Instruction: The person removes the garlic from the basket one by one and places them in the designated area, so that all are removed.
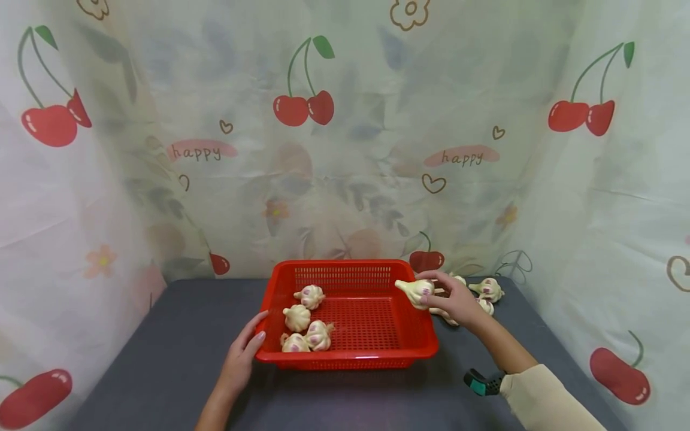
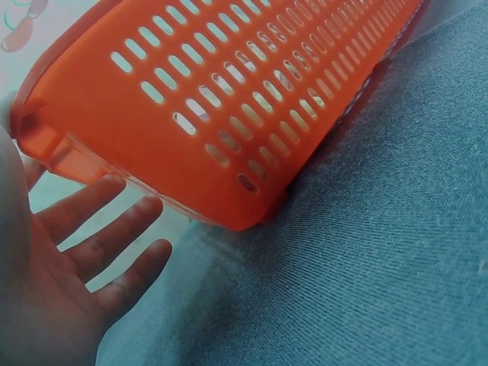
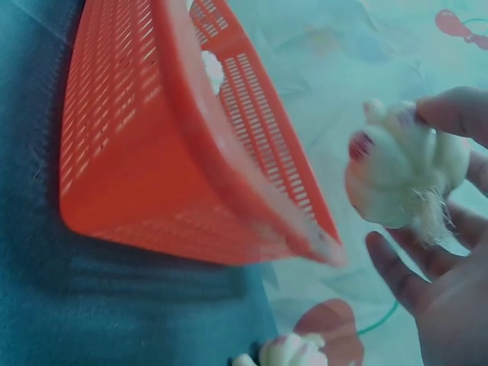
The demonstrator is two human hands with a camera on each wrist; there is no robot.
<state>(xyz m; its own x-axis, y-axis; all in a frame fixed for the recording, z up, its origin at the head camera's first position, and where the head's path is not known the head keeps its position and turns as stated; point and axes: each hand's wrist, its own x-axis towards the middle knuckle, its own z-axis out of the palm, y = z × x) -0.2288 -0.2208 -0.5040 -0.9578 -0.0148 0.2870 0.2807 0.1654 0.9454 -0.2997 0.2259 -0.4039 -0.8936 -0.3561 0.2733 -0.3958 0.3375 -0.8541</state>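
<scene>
A red plastic basket (image 1: 356, 355) with slotted walls stands on the dark table, holding several garlic bulbs (image 1: 296, 317) on its left side. My left hand (image 1: 237, 359) touches the basket's left rim; in the left wrist view its fingers (image 2: 114, 236) are spread and nearly straight beside the wall. Over the basket's right rim, my right hand (image 1: 455, 299) pinches a garlic bulb (image 1: 416, 292) between thumb and fingers, its stem pointing left. The right wrist view shows that same garlic bulb (image 3: 404, 168) above the rim, roots facing the camera.
More garlic bulbs (image 1: 489, 290) lie on the table right of the basket, partly hidden behind my right hand. A black and teal wristband (image 1: 480, 383) is near my right sleeve. A curtain (image 1: 345, 197) printed with cherries surrounds the dark table (image 1: 178, 341).
</scene>
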